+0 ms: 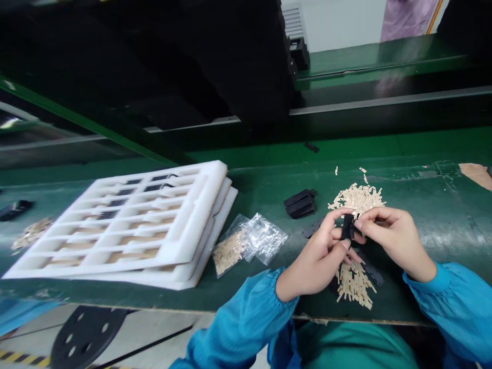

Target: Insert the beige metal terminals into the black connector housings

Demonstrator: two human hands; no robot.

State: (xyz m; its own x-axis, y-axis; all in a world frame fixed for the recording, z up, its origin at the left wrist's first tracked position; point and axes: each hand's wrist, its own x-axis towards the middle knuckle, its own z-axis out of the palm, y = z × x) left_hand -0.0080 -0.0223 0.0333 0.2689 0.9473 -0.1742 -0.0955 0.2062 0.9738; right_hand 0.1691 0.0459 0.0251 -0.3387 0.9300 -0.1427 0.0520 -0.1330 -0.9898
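Note:
Between the thumb and fingers of my left hand (319, 256) is a small black rectangular part (347, 227). My right hand (392, 236) pinches at the right edge of that part; whether a tiny piece sits in its fingertips is hidden. Just beyond the hands lies a heap of small cream-coloured flat pieces (357, 197). Under and in front of my left fingers spreads a second pile of narrow cream strips (355, 287). A black flat piece (371, 269) lies beneath my hands. To the left is a stack of black flat parts (300, 204).
White foam trays (207, 215), stacked at the left, hold black parts in some slots. Clear plastic bags (265, 238), one bag with cream pieces (230, 251), lie beside them. A black part (311, 147) and brown paper (476, 174) rest farther back on the green bench (434, 220).

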